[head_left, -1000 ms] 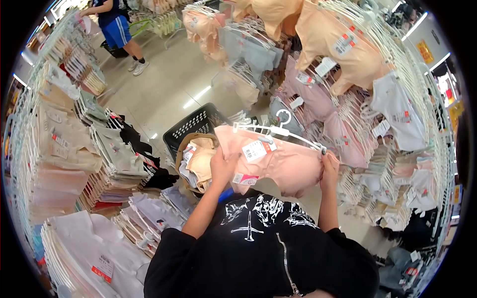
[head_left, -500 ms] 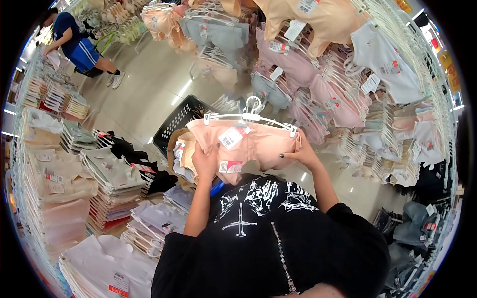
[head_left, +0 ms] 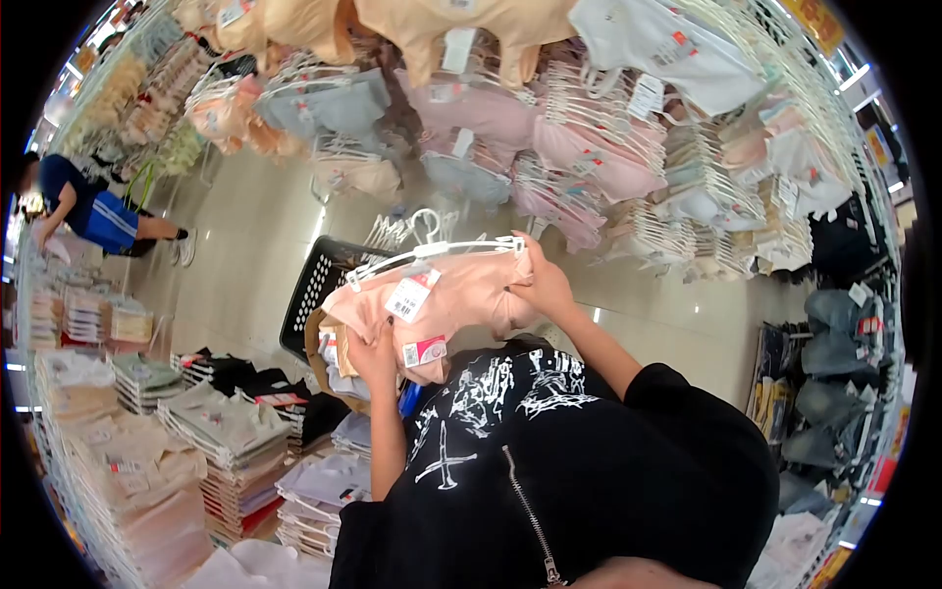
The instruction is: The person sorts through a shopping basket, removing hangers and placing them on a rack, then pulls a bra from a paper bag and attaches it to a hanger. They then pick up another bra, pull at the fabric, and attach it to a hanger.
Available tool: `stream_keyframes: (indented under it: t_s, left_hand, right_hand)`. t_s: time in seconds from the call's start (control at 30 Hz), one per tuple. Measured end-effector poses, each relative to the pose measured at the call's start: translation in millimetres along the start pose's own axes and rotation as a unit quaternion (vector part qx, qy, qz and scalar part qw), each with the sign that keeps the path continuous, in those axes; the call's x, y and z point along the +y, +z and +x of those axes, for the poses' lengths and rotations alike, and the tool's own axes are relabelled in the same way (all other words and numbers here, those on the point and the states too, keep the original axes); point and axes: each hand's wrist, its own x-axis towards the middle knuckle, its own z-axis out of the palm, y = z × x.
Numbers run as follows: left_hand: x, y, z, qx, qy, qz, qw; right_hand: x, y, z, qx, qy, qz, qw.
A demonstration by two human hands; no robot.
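From my head camera, taking the black basket (head_left: 308,302) as my mark, the pink bra (head_left: 469,294) is up in front of me, to the basket's right and overlapping its near edge. My left hand (head_left: 377,355) pinches the cloth at the end by the basket, thumb in front; my right hand (head_left: 542,285) grips the far end near the clip, fingers partly hidden, so neither is spread wide. I'd judge it light, with soft, bendy cloth and cups that could dent if squeezed; the smooth fabric may slide a little. The white hanger (head_left: 424,251) looks the stiffer part, so its bar or hook seems the sound hold, while the paper tag (head_left: 411,296) might tear if tugged. In the near part of the basket, a cardboard box (head_left: 316,344) holds more clothes, partly covered by the bra. Folded stacks (head_left: 231,417) crowd the near left of the basket. Beyond it and to its right, hanging pink bras (head_left: 603,147) could snag the hook. A person (head_left: 110,221) stands well off to its left.
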Motion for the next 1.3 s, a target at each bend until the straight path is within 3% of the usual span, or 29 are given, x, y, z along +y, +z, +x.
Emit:
stream_keyframes:
  t_s: [0.13,0.27,0.3,0.43,0.47,0.7,0.93,1.03,1.07,1.17,1.3]
  left_hand:
    - [2.2,-4.3,0.6,-0.016,-0.009,0.069,0.997]
    - [-16.1,-10.4,2.9,0.006,0.054,0.144,0.988]
    - [-9.7,-7.6,1.7,0.005,0.013,0.085,0.996]
    - [-1.2,-6.4,1.1,0.016,-0.027,0.181,0.983]
    - [-1.0,-3.2,0.3,0.024,0.011,0.124,0.992]
    - [4.0,-1.7,2.0,-0.026,0.059,0.112,0.992]
    - [25.6,7.1,-4.6,-0.018,0.005,0.436,0.9]
    - [19.3,5.4,-6.1,-0.001,0.074,0.421,0.904]
    - [21.6,6.1,-5.7,-0.01,0.037,0.412,0.91]
    - [-0.8,-2.6,-0.9,-0.015,0.033,0.404,0.914]
    - [-1.3,-2.9,-1.1,-0.021,0.078,0.351,0.933]
  right_hand:
    - [-9.3,2.8,-0.1,0.023,0.016,-0.055,0.998]
    - [-8.6,5.0,1.7,0.026,0.006,-0.044,0.999]
    - [-8.7,3.2,0.3,0.028,0.01,-0.043,0.999]
    - [-14.6,-3.7,-1.0,0.026,-0.005,0.0,1.0]
    - [-15.9,-3.7,-1.6,0.026,-0.005,0.008,1.0]
    - [-13.4,-2.6,-5.2,0.011,-0.006,0.014,1.0]
    - [-10.4,0.6,-7.3,0.032,-0.009,0.048,0.998]
    - [-13.3,-4.9,-7.9,0.023,-0.011,0.073,0.997]
    - [-11.3,-4.3,-7.9,0.025,-0.022,0.081,0.996]
    - [-3.1,1.7,-4.9,0.021,-0.037,0.106,0.993]
    - [-1.3,3.6,-5.3,0.006,-0.035,0.141,0.989]
